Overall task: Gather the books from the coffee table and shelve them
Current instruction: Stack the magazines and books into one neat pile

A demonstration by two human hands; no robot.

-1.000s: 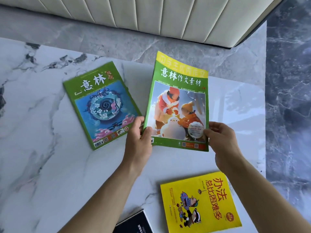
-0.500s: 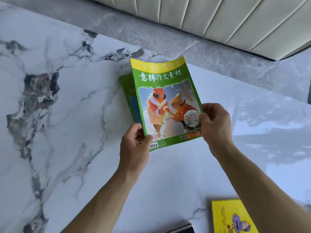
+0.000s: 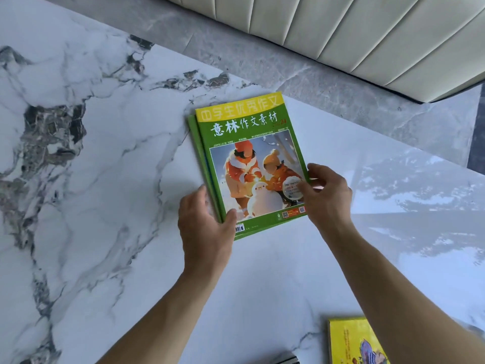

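A green magazine with a snowman picture [image 3: 252,164] lies on top of a second green magazine [image 3: 193,127], of which only the left edge shows. Both rest on the white marble coffee table [image 3: 105,179]. My left hand [image 3: 207,227] grips the stack at its lower left corner, thumb on the cover. My right hand [image 3: 325,195] holds the right edge, fingers on the top cover. A yellow book [image 3: 354,342] lies at the bottom right, partly hidden by my right forearm.
A dark object [image 3: 286,359] peeks in at the bottom edge. A cream ribbed sofa [image 3: 367,35] stands beyond the table's far edge, with grey marble floor [image 3: 341,95] between them.
The snowman magazine went left and down from mid-air onto the other green magazine, covering it. Both hands moved with it, and the view shifted left.
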